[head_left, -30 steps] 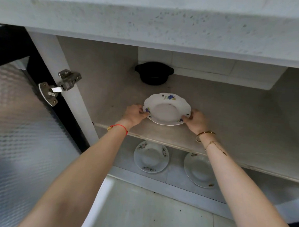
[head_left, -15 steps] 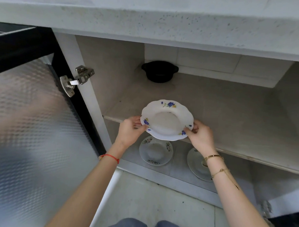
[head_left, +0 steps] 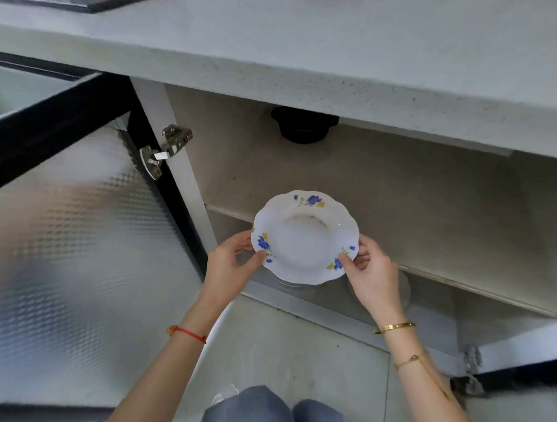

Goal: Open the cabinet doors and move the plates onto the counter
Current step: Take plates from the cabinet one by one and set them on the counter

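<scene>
Kitchen, grey counter (head_left: 310,46) overhead, open cabinet below. Plate (head_left: 304,237), white with blue flowers, held level in air in front of shelf (head_left: 430,217) edge, below counter. Left hand (head_left: 228,266) pinches left rim, thumb on top. Right hand (head_left: 371,275) pinches right rim likewise. Left door (head_left: 72,233) swung open, hinge (head_left: 165,151) showing. Black pot (head_left: 303,129) at shelf back. Two more plates on bottom level, mostly hidden behind hands.
</scene>
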### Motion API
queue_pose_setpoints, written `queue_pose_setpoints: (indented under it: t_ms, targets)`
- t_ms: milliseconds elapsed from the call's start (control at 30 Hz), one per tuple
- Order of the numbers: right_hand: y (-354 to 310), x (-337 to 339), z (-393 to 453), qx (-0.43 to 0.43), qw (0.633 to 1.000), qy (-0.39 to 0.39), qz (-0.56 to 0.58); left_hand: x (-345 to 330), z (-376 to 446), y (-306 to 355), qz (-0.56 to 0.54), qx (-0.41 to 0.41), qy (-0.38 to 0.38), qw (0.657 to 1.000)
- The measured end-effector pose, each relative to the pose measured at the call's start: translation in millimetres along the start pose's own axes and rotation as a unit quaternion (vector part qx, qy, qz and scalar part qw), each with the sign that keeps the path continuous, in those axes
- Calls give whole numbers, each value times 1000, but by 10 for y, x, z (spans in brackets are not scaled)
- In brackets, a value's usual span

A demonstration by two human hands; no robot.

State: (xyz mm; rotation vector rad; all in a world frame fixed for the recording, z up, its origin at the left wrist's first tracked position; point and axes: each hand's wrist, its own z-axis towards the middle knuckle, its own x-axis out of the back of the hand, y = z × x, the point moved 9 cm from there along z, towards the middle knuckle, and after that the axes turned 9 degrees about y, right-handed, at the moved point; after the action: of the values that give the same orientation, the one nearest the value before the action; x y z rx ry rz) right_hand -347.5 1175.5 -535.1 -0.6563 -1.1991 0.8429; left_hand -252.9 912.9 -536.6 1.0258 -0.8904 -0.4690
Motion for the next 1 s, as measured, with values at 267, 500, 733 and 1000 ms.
queue_pose_setpoints:
  t_ms: [267, 500, 733, 1000]
  targets:
    - [-774, 693, -509, -82, 994, -66, 13, 723, -579, 855, 37, 90, -32, 995]
    - [-1739, 1633, -1022, -140, 985, -105, 7, 1517, -1109, 2005, 43, 159, -36, 986]
    - [-2698, 2495, -1162, -143, 984, -101, 9, 2125, -1255, 3156, 40, 185, -32, 981]
    - [-3292, 3036, -911, -127, 989, -68, 16, 2305, -998, 3880, 31, 146, -32, 988]
